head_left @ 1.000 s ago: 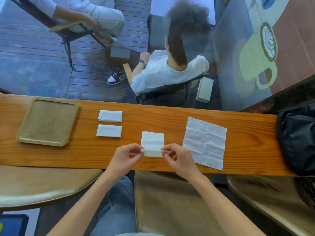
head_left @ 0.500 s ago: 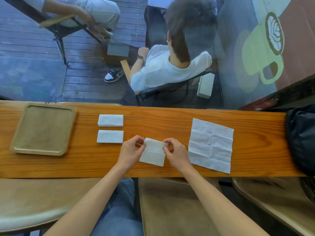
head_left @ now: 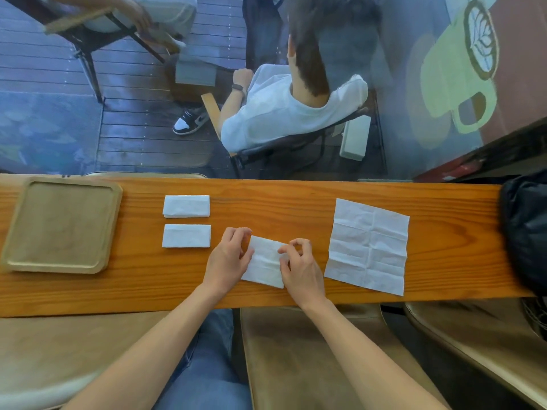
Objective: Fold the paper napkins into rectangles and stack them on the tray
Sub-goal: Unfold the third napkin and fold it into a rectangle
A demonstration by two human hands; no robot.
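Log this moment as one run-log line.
both hands: left hand, right hand pinch napkin | two folded napkins on counter | tray bare

Glossy grained wood counter (head_left: 296, 294); matt wood tray (head_left: 17, 261); creased paper napkin (head_left: 370, 247).

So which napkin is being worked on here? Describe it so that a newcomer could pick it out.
On the long wooden counter, look just right of the two finished folded rectangles, where both hands meet. The half-folded napkin lies tilted between the left hand and right hand, which pinch it; the unfolded napkin further right lies flat, untouched.
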